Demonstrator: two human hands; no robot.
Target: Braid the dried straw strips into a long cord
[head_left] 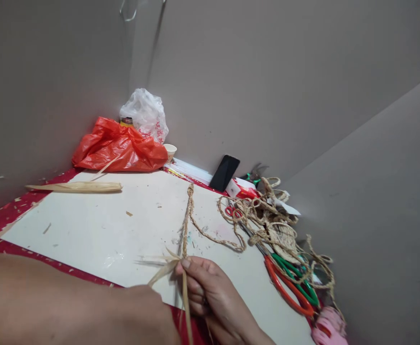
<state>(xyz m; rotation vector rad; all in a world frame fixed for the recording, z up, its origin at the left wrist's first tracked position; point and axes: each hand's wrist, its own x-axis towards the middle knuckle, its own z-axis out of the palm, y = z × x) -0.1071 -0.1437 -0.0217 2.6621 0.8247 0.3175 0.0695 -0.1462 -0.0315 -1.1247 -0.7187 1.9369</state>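
My right hand (213, 292) pinches the lower end of a thin braided straw cord (185, 235) between thumb and fingers. Loose strips spread out from the pinch, with one pale straw strip (186, 302) hanging down past my fingers. My left hand (148, 302) is close beside it on the left, its back toward me and its fingers hidden. Another strip runs from the pinch to the edge of that hand; whether it is held cannot be seen. Past its top bend, the cord curves away to the right over the white board (87, 230).
A folded straw husk (84, 187) lies at left, before a red plastic bag (123, 148). Right of the board are a phone (225, 172), a tangle of braided cord (263, 215), orange-handled scissors (289, 287), green handles (296, 278) and a pink object (329, 328). Grey walls close in behind.
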